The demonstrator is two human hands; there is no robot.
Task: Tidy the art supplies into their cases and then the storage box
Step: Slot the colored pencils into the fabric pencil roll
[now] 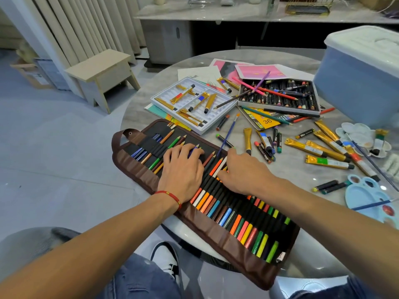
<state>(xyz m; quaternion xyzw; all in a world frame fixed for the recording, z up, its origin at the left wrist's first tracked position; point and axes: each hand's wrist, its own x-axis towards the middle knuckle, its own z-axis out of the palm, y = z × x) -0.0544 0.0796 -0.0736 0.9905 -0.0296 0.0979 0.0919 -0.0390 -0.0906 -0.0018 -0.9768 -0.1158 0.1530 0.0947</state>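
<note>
A brown roll-up pencil case [138,171] lies unrolled across the near edge of the round table, with several coloured pencils in its black loops. My left hand [182,167] rests flat on the case's left part, fingers spread over a blue pencil. My right hand [244,171] sits just to the right and pinches a white pencil [222,165] among the row. The lidded blue storage box [356,87] stands at the far right. A white paint tray [153,99] with gold tubes and an open pastel box [276,108] lie beyond the case.
Loose gold paint tubes [323,151], pastel sticks and a blue-handled brush [228,134] are scattered right of the case. A blue palette [367,197] and a white palette [358,134] sit at the right edge. Drawings lie at the back. A wooden stool [101,72] stands on the floor, left.
</note>
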